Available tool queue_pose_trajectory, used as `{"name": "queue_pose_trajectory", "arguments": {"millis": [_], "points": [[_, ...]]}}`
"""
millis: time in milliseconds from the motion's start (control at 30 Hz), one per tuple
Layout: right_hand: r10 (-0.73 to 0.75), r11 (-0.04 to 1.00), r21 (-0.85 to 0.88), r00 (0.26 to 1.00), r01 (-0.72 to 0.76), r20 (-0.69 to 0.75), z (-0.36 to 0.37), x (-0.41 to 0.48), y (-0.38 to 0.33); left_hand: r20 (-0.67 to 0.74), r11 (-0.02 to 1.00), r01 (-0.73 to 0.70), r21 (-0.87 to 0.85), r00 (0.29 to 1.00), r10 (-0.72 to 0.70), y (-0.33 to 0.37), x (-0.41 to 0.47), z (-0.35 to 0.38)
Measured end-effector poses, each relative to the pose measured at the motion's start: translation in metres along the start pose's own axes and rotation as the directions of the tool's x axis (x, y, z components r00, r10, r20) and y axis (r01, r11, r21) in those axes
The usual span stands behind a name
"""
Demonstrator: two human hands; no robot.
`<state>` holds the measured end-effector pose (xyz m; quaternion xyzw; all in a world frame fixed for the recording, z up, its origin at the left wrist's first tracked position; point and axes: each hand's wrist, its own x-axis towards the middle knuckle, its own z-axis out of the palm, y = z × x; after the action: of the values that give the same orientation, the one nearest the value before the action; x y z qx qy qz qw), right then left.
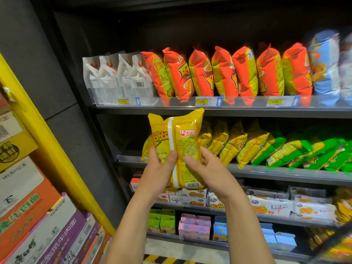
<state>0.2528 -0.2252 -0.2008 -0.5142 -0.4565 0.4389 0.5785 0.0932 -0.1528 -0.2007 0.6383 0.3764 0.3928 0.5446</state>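
Note:
I hold a yellow snack bag [187, 138] upright in front of the second shelf, its back side with a white seam and a barcode facing me. My left hand [159, 168] grips its lower left edge, thumb across the seam. My right hand [205, 168] grips its lower right edge, thumb on the back panel. Behind the bag, a row of matching yellow bags [236, 143] leans on the second shelf [247, 169].
The top shelf carries white bags [118, 79], orange-red bags [224, 73] and blue bags [325, 63]. Green bags [308, 151] lie right of the yellow row. Lower shelves hold biscuit packs [270, 204] and small cartons [194, 226]. Stacked cardboard boxes [32, 216] and a yellow post [57, 149] stand at left.

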Motion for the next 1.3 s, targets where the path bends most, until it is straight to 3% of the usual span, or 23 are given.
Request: {"name": "queue_pose_trajectory", "arguments": {"millis": [233,433,600,800,1000,1133,1300], "points": [[-0.068,0.984,-0.166,0.998,0.066,-0.002,-0.024,-0.004,0.011,0.215,0.987,-0.145,0.065,0.968,0.128,-0.008,-0.004,-0.017],[-0.089,0.981,-0.172,0.996,0.086,-0.010,-0.024,-0.007,0.016,0.218,0.978,-0.149,0.148,0.969,0.114,-0.007,-0.006,-0.024],[-0.052,0.986,-0.159,0.998,0.045,-0.038,-0.022,-0.005,0.014,0.266,0.985,-0.148,0.091,0.957,0.119,-0.001,-0.009,-0.031],[0.057,0.993,0.102,0.998,-0.057,0.003,-0.017,-0.007,0.004,0.207,0.988,0.083,-0.127,0.977,-0.056,0.013,-0.011,-0.024],[0.285,0.937,0.224,0.957,-0.269,-0.044,-0.009,0.001,-0.002,0.285,0.861,0.420,-0.288,0.895,-0.342,0.035,-0.014,-0.008],[0.306,0.911,0.308,0.950,-0.275,-0.059,-0.006,0.000,-0.005,0.256,0.834,0.438,-0.334,0.894,-0.367,0.035,-0.012,-0.005],[0.331,0.851,0.427,0.944,-0.306,0.017,-0.007,-0.004,-0.004,0.136,0.905,0.333,-0.264,0.942,-0.307,0.031,-0.007,-0.003]]}}
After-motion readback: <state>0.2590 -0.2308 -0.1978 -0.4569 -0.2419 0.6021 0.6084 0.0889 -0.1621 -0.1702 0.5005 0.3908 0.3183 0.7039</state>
